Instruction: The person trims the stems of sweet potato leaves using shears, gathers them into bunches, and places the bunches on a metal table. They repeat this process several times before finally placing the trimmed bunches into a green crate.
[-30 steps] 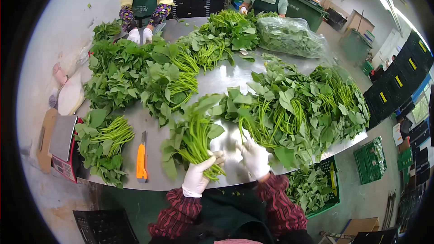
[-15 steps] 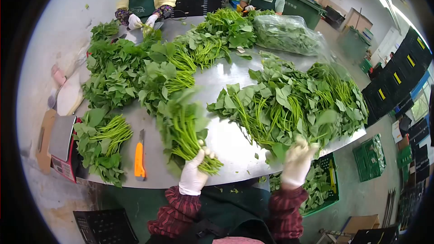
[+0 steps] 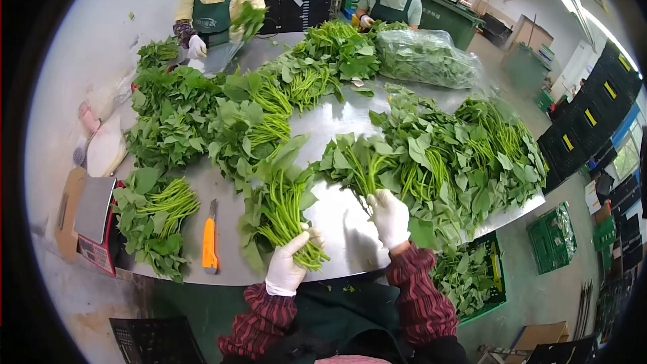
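My white-gloved left hand [image 3: 288, 266] is closed around the lower stems of a bunch of leafy greens [image 3: 282, 202], whose leaves point away from me over the metal table [image 3: 330, 205]. To the right, my gloved right hand [image 3: 389, 219] closes on the stem ends of a few leafy stalks [image 3: 371, 174] at the near left edge of a large pile of greens [image 3: 451, 155]. An orange utility knife [image 3: 210, 239] lies on the table left of my left hand, its blade pointing away. Beside it rests a separate bunch of greens [image 3: 158, 212].
More bunches [image 3: 175, 111] line the table's left side. A clear bag of greens [image 3: 431, 57] lies at the back right. A green crate with leaves [image 3: 472, 276] stands below the near right edge, and a scale [image 3: 94, 229] at the left. Two co-workers [image 3: 214, 7] stand across the table.
My right hand has moved left and forward from the table's near edge and now grips stalks at the pile. My left hand keeps its bunch almost in place. One co-worker has lifted some greens.
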Demonstrator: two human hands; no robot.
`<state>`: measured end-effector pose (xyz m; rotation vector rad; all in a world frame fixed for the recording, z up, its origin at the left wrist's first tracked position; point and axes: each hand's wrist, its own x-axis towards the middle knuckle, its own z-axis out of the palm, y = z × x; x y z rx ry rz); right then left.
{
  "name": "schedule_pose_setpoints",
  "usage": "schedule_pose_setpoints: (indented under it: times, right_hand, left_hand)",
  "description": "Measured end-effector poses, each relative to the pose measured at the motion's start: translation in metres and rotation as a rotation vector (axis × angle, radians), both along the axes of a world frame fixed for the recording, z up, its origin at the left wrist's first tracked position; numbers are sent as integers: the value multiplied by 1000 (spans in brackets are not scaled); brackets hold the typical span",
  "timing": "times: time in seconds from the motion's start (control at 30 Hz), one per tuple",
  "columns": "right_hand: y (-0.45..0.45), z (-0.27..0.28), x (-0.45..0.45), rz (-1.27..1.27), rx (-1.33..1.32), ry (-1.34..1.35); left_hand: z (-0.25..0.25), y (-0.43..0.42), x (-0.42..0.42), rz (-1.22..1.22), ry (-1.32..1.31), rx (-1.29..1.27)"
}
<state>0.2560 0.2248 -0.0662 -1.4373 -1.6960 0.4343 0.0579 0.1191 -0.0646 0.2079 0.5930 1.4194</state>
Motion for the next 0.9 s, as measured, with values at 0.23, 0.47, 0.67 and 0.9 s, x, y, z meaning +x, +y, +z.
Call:
schedule_pose_setpoints:
  times: [0.23, 0.47, 0.67, 0.9]
  right_hand:
    - [-83, 10, -26, 536, 101, -159]
    - [-109, 11, -31, 102, 242, 99]
    - [-66, 73, 38, -229, -81, 1336]
    - [-21, -32, 7, -162, -124, -373]
  left_hand:
    - [-4, 1, 21, -110, 125, 48]
    - [-2, -5, 36, -87, 5, 60]
    - [13, -1, 10, 135, -80, 109]
    - [-6, 1, 9, 82, -144, 112]
